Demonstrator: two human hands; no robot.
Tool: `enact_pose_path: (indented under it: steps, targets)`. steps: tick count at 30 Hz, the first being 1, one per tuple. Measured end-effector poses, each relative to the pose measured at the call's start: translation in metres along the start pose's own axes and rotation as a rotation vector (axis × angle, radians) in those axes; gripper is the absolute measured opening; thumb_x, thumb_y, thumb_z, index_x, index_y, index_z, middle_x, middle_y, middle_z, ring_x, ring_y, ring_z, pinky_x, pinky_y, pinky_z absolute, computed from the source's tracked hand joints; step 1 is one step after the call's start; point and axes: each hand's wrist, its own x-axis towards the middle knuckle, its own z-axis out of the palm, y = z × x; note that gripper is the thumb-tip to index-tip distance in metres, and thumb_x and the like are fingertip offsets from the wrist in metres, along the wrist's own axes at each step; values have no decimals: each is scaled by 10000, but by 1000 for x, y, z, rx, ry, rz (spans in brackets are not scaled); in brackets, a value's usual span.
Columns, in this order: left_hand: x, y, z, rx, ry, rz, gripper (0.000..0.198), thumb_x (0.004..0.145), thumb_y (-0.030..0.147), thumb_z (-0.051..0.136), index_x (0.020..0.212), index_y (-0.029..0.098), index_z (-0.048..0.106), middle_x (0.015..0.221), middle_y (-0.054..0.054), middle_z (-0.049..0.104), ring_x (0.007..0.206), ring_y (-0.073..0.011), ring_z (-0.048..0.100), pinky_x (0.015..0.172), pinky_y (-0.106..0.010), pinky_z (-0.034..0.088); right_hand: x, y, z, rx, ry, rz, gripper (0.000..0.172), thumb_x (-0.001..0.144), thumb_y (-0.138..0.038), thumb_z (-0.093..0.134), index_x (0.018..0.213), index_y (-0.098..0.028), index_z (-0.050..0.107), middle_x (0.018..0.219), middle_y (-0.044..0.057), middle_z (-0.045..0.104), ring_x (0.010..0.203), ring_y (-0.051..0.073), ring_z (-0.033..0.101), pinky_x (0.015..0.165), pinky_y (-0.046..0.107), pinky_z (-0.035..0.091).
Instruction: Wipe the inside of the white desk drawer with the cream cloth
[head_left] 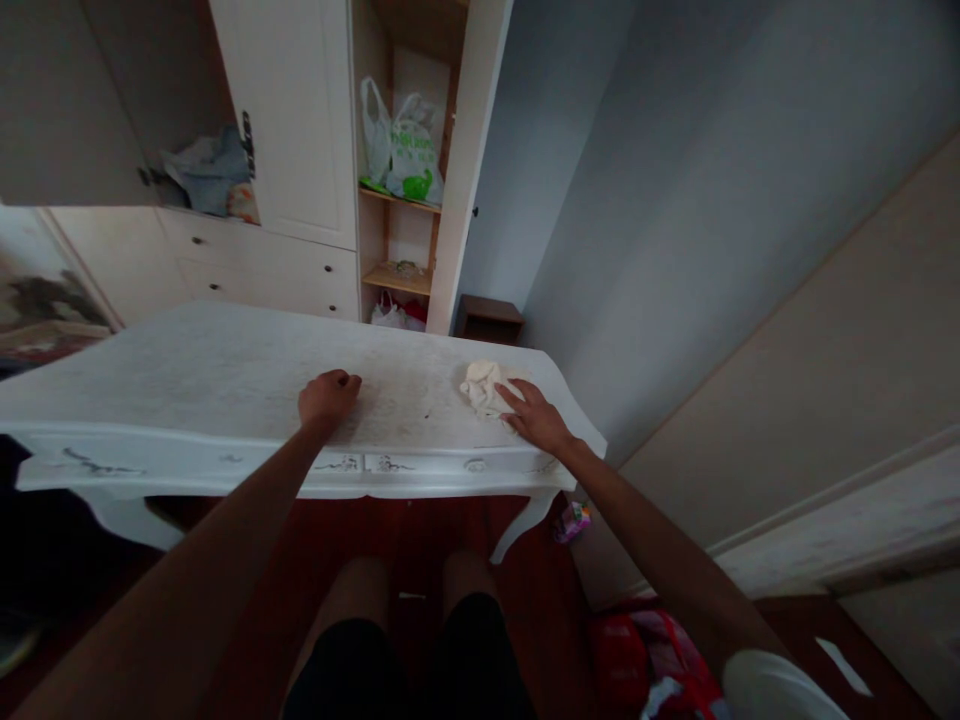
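Note:
A white desk (247, 350) with a smudged, greyish top stretches across in front of me. My left hand (328, 396) rests on it near the middle, closed in a loose fist, with nothing visible in it. Toward the desk's right end lies a crumpled cream cloth (480, 385). My right hand (536, 415) holds the cloth down against the top, its fingers bent over the cloth's right side. Part of the cloth is hidden under that hand. A small dark speck (427, 416) sits on the top between my hands.
Behind the desk stands a white wardrobe (307, 130) with open doors and plastic bags (412, 155) on a shelf. A small brown cabinet (489, 318) is in the corner. Red bags (622, 660) and a pink-purple packet (573, 522) lie on the floor at right, near the wall.

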Motion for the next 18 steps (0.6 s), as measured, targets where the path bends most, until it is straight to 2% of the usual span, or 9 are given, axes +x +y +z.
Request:
enact_pose_path:
  steps: [4, 10, 12, 15, 18]
  targets:
    - [0, -1, 0, -17, 11, 2, 325, 878, 374, 449, 872, 214, 732, 890, -134, 766, 934, -320, 706, 753, -359, 484, 8, -12, 16, -8, 97, 57, 572, 985, -389, 592, 1538, -272, 504, 1544, 134, 500, 1458, 341, 418, 1209, 548, 391]
    - [0, -3, 1, -48, 21, 3, 315, 873, 374, 459, 846, 215, 730, 877, -128, 765, 930, -315, 700, 757, -360, 480, 2, 0, 4, 136, 80, -65, 768, 973, -624, 525, 1595, -193, 391, 1617, 149, 431, 1520, 313, 359, 1244, 545, 333]
    - [0, -3, 0, -49, 17, -3, 304, 868, 366, 461, 832, 216, 723, 879, -127, 765, 919, -317, 700, 755, -364, 479, 0, 10, -2, 180, 150, -14, 772, 984, -655, 473, 1584, -173, 401, 1604, 161, 448, 1504, 303, 390, 1242, 530, 340]
    - [1, -2, 0, -53, 16, -7, 292, 866, 364, 467, 839, 219, 719, 887, -124, 766, 929, -318, 699, 757, -363, 478, -1, 30, -5, 222, 297, 142, 709, 1013, -657, 379, 1497, -155, 508, 1528, 183, 528, 1446, 296, 459, 1222, 536, 359]
    - [2, -1, 0, -57, 16, -21, 281, 864, 353, 473, 846, 215, 717, 889, -126, 765, 936, -316, 698, 755, -362, 474, 0, 53, -1, 302, 436, 301, 675, 1004, -663, 348, 1300, -139, 654, 1345, 204, 649, 1288, 298, 578, 1105, 538, 472]
